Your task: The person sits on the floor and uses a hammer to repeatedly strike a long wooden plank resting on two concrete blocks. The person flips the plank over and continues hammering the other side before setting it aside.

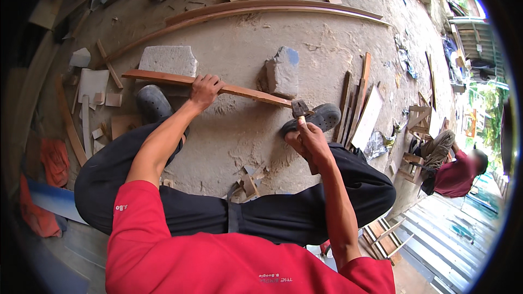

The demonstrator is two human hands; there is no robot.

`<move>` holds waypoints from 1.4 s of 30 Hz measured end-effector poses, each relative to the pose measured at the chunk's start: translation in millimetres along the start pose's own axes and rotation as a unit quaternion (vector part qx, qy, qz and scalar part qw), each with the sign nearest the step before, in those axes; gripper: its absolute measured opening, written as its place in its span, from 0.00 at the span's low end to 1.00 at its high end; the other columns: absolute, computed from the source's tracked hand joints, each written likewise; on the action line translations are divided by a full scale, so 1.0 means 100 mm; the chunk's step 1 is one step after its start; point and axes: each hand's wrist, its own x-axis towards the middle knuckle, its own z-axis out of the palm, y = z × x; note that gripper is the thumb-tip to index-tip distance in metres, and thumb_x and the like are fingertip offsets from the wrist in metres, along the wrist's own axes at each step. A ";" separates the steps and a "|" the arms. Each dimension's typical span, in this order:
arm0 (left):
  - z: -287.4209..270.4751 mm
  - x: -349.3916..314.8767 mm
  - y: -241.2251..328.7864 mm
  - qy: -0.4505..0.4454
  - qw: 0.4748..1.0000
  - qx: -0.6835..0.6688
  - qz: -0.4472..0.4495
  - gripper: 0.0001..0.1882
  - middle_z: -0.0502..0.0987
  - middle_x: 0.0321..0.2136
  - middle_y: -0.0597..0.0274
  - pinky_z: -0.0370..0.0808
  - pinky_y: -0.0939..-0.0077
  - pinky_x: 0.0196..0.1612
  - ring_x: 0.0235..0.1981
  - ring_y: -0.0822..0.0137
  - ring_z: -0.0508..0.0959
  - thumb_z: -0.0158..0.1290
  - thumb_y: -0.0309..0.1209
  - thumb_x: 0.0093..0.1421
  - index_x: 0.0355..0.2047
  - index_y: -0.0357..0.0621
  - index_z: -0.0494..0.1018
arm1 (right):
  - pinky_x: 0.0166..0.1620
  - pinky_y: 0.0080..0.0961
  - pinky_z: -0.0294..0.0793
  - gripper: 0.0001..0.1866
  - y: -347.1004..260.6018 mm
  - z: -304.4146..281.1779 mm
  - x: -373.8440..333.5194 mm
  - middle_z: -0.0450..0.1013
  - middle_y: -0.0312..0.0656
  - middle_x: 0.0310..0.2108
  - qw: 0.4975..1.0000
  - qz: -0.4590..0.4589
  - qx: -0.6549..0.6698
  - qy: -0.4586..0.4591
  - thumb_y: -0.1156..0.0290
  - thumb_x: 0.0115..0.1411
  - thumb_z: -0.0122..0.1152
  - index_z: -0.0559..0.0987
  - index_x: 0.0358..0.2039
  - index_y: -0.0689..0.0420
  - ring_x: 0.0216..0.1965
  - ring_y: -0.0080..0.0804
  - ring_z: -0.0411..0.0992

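Note:
A long, narrow reddish-brown wooden strip (248, 92) lies slantwise before me. My left hand (205, 92) is closed around it, left of its middle. The strip's left part passes along the near edge of a pale concrete block (168, 60). A rougher grey block with a blue patch (283, 71) stands just beyond its right part. In my right hand (312, 141) is a hammer (299, 110), gripped by its light wooden handle. The hammer's dark head is at the strip's right end, by my right shoe (325, 117); whether they touch I cannot tell.
Long boards (261, 8) lie across the far ground. Offcuts (113, 99) are scattered at left, and several upright-looking wood strips (354, 103) lie right of my shoe. Farther right, another person (455, 174) sits near small wooden frames (417, 120).

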 end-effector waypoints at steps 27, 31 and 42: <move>0.13 0.39 -0.05 -0.248 0.966 -0.055 -0.041 0.17 0.81 0.28 0.56 0.78 0.56 0.37 0.35 0.51 0.82 0.57 0.48 0.59 0.40 0.51 0.72 | 0.18 0.29 0.67 0.25 -0.21 0.45 0.69 0.66 0.36 0.18 0.997 -0.002 -0.078 -0.002 0.48 0.68 0.48 0.73 0.34 0.62 0.13 0.28 0.66; 0.12 0.37 -0.04 -0.226 0.971 -0.062 -0.033 0.16 0.81 0.28 0.56 0.78 0.56 0.37 0.34 0.51 0.82 0.58 0.46 0.58 0.40 0.51 0.72 | 0.15 0.26 0.65 0.25 -0.74 0.48 0.86 0.64 0.33 0.15 0.983 -0.060 -0.172 0.025 0.47 0.68 0.46 0.72 0.35 0.60 0.11 0.24 0.65; 0.28 0.35 -0.08 -0.205 0.975 -0.081 -0.033 0.15 0.80 0.25 0.56 0.78 0.56 0.33 0.30 0.52 0.82 0.58 0.45 0.58 0.37 0.49 0.72 | 0.27 0.40 0.75 0.29 -0.60 0.61 1.10 0.75 0.54 0.22 0.932 -0.021 -0.362 -0.004 0.49 0.67 0.46 0.76 0.36 0.69 0.23 0.41 0.77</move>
